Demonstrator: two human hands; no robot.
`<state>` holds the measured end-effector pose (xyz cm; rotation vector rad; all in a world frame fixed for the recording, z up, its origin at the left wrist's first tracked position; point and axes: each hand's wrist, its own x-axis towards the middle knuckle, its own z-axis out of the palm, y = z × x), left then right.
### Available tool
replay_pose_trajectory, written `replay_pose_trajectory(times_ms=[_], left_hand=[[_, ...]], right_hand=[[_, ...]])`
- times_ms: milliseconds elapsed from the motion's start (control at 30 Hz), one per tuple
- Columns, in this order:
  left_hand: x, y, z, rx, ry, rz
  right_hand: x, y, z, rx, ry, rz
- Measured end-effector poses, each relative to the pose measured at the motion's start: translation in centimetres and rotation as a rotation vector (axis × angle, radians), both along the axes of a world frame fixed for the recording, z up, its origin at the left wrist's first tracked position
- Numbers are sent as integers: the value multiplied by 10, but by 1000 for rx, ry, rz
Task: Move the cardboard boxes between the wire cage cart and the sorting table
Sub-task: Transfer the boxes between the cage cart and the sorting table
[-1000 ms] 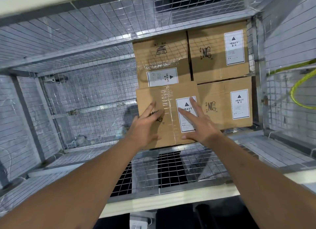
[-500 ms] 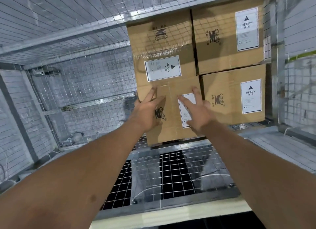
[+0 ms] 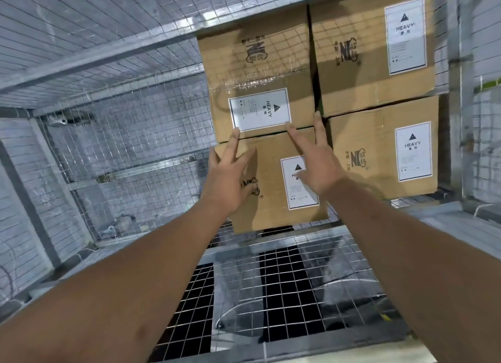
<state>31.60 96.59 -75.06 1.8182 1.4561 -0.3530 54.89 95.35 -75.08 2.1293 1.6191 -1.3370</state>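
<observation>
The cardboard box I want sits inside the wire cage cart. It is the lower left one of four brown boxes packed tight, two by two, against the cart's right side. My left hand lies flat by its left edge. My right hand lies flat over its white label. Both hands have straight, spread fingers, they are apart, and they grip nothing. The box above touches it, and so does the lower right box. Wire walls close in all round, and the mesh floor shows dark gaps under my arms.
</observation>
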Motion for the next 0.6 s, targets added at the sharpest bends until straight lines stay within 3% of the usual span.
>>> replay_pose_trajectory(times_ms=[600], left_hand=[[-8, 4, 1, 11, 32, 57]], right_hand=[[-13, -5, -3, 2, 15, -11]])
